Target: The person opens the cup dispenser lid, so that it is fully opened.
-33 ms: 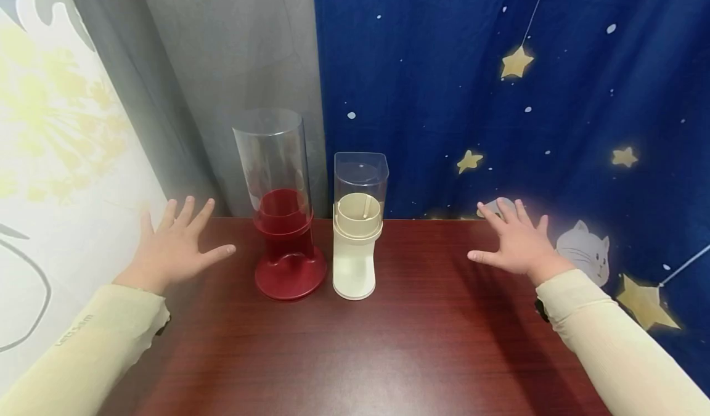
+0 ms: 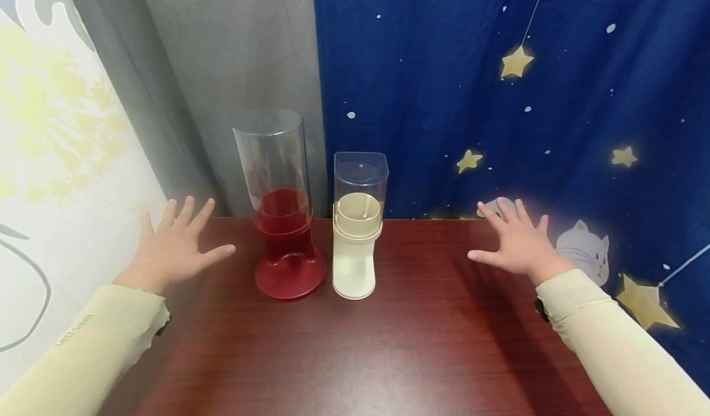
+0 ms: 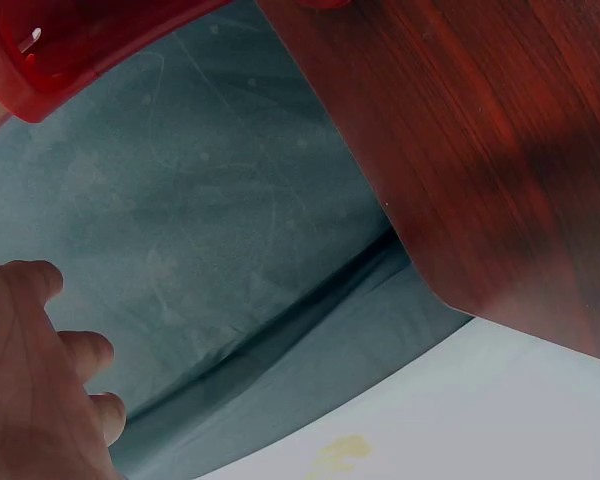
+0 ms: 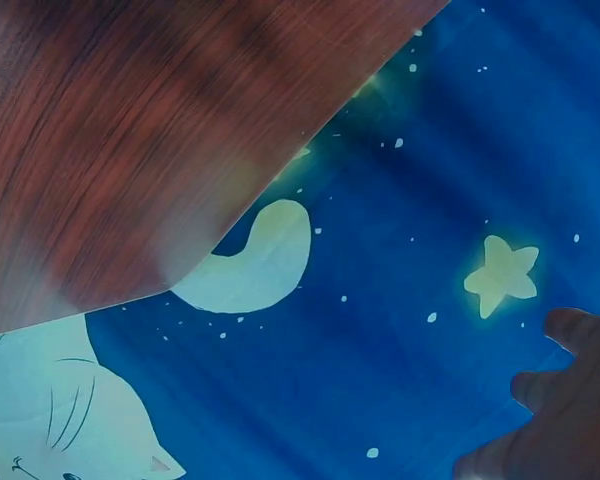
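Note:
In the head view, a red stand [image 2: 289, 279] topped by a tall clear tube [image 2: 274, 157] is on the table, left of centre. Close to its right is a smaller cream stand [image 2: 354, 274] with a shorter clear sleeve [image 2: 360, 171] around its ring. My left hand [image 2: 172, 249] is held up with fingers spread, left of the red stand and apart from it. On the other side, my right hand [image 2: 516, 243] is spread too, well to the right of the cream stand. Both hands hold nothing. Part of the red ring [image 3: 30, 95] shows at the left wrist view's upper left.
The reddish-brown wooden table [image 2: 355, 354] runs back to a grey curtain [image 2: 222, 52] and a blue star-patterned curtain [image 2: 421, 95]. At the left hangs a bright white patterned cloth [image 2: 50, 175]. Table corners show in both wrist views.

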### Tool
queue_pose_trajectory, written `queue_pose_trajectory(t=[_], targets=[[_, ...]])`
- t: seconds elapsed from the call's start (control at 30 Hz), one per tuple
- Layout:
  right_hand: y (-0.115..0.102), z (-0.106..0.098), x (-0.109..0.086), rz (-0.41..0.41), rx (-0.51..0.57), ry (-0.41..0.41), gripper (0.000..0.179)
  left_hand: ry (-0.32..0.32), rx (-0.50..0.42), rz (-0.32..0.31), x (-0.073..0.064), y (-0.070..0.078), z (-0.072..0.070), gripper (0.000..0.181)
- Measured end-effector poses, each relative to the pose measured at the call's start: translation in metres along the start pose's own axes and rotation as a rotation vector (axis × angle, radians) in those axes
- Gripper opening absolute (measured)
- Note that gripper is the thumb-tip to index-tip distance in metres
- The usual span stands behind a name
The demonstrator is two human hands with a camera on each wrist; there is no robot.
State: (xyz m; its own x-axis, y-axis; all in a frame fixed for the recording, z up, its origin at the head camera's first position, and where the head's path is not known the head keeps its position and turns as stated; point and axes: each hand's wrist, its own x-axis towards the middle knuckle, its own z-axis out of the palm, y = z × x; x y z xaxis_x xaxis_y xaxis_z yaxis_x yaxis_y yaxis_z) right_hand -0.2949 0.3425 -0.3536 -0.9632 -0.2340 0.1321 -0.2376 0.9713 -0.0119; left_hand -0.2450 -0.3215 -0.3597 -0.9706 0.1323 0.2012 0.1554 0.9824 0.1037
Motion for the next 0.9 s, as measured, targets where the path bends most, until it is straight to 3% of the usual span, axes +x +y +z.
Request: queue_pose_trajectory(t=[0.1, 0.23, 0.4, 0.5, 0.67, 0.9], targets=[[-0.001, -0.001, 0.001, 0.002, 0.036, 0.014, 0.117, 0.0, 0.001, 0.003, -0.001, 0.0, 0.001, 0.111], [-0.008, -0.011, 0.004, -0.012, 0.194, 0.089, 0.116, 0.008, -0.044, 0.018, 0.002, 0.001, 0.003, 0.113], [-0.029, -0.038, 0.009, -0.061, 0.424, 0.203, 0.108, 0.033, -0.196, 0.052, 0.011, 0.008, 0.004, 0.115], [-0.045, -0.054, 0.011, -0.084, 0.509, 0.245, 0.103, 0.019, -0.299, 0.057, 0.014, 0.014, 0.004, 0.116], [-0.069, -0.081, 0.017, -0.117, 0.571, 0.242, 0.099, -0.023, -0.447, 0.026, 0.017, 0.025, 0.002, 0.119], [-0.102, -0.111, 0.025, -0.163, 0.647, 0.21, 0.097, 0.0, -0.548, 0.015, 0.023, 0.033, 0.002, 0.121]])
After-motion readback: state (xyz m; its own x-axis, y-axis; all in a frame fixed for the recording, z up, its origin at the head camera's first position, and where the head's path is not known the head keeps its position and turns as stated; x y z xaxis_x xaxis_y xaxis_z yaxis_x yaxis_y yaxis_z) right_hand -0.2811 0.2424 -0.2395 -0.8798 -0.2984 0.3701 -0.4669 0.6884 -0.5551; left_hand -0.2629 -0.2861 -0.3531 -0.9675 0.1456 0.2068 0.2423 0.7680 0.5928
